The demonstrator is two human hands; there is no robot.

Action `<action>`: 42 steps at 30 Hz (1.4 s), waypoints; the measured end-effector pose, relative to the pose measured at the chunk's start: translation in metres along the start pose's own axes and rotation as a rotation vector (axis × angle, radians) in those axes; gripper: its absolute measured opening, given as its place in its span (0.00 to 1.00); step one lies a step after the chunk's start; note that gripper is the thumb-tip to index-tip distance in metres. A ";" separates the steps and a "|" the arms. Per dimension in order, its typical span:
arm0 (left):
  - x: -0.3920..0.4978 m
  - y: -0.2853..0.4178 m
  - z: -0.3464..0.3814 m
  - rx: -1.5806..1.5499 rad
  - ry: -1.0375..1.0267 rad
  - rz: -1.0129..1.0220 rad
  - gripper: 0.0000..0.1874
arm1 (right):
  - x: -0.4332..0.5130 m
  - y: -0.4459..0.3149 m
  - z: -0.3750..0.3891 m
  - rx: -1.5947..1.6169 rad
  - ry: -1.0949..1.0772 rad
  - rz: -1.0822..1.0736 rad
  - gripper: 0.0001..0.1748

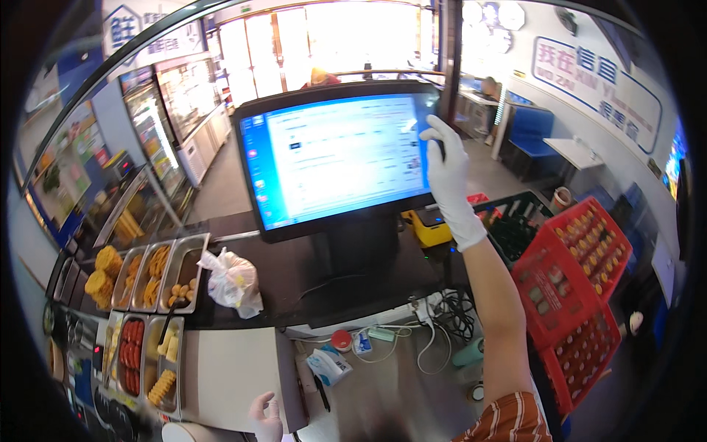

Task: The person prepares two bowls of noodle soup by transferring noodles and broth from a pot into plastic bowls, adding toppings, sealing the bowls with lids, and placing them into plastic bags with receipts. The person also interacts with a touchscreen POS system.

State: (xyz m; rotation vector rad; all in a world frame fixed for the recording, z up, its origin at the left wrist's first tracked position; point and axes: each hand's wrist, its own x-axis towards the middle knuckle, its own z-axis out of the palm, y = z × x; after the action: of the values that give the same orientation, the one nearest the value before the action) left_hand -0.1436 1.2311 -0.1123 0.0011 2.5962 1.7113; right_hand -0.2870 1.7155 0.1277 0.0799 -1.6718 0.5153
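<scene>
My right hand (448, 166), in a thin white glove, is raised at the right edge of a lit computer monitor (342, 160), with bent fingers near the screen; whether they touch it I cannot tell. Nothing is held in it. Low in the view my left hand (266, 415), also gloved, is near the lower edge of a pale flat board (229, 370), empty, its fingers apart. A tied white plastic bag (232, 282) sits on the dark counter left of the monitor's stand. A yellow device (431, 227) stands behind my right wrist.
Metal trays of food (160, 271) and sausages (131, 353) line the left side. Red crates of bottles (580, 282) are stacked at the right. Tangled black cables (455, 315), a tissue pack (328, 364) and a red round lid (341, 340) lie below the monitor. A seated person (489, 96) is far off.
</scene>
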 end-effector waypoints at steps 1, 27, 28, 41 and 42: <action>-0.004 0.001 0.002 -0.042 -0.007 -0.047 0.11 | -0.002 -0.007 0.002 0.041 -0.019 0.008 0.20; -0.027 -0.031 0.014 -0.116 0.138 0.006 0.08 | -0.058 -0.067 0.045 -0.167 -0.327 -0.367 0.26; -0.027 -0.029 0.013 -0.099 0.117 -0.013 0.08 | -0.052 -0.065 0.040 -0.208 -0.305 -0.363 0.28; -0.026 -0.022 0.014 -0.115 -0.007 -0.223 0.13 | 0.043 -0.063 0.056 -0.784 -0.644 -0.461 0.73; -0.025 -0.023 0.015 -0.132 -0.035 -0.312 0.13 | 0.044 -0.066 0.059 -0.796 -0.676 -0.477 0.74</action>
State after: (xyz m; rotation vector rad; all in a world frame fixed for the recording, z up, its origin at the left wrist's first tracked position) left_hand -0.1182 1.2350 -0.1388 -0.3539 2.3034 1.7414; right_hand -0.3271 1.6448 0.1843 0.0666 -2.3052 -0.6220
